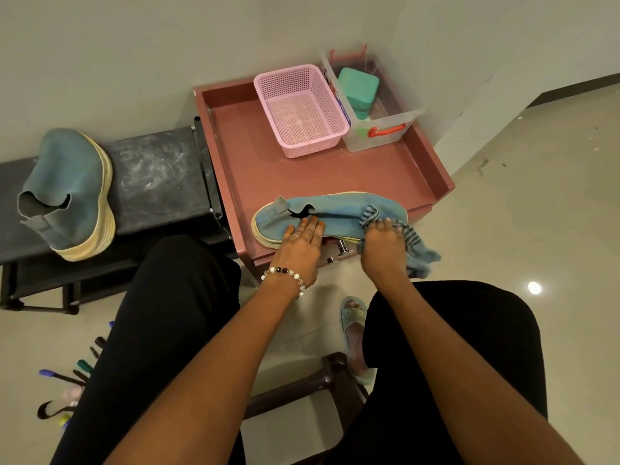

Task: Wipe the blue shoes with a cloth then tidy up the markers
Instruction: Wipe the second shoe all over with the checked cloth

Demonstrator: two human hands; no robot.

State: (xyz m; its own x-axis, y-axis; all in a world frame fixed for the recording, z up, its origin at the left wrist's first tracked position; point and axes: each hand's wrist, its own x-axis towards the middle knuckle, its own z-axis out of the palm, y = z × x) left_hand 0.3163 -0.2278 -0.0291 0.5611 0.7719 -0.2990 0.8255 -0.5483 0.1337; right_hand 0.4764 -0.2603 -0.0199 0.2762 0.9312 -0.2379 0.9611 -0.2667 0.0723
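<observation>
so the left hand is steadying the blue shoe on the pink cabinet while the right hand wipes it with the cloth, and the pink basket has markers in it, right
Not quite. The head view shows the pink basket holding no markers; the markers lie on the floor. The rest stands: left hand steadies the blue shoe on the pink cabinet, right hand wipes with the cloth.

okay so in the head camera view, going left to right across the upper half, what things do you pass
Blue shoe on the black bench → black bench → pink basket → clear plastic box holding a teal block. The basket and box both stand on the reddish tray table.
</observation>
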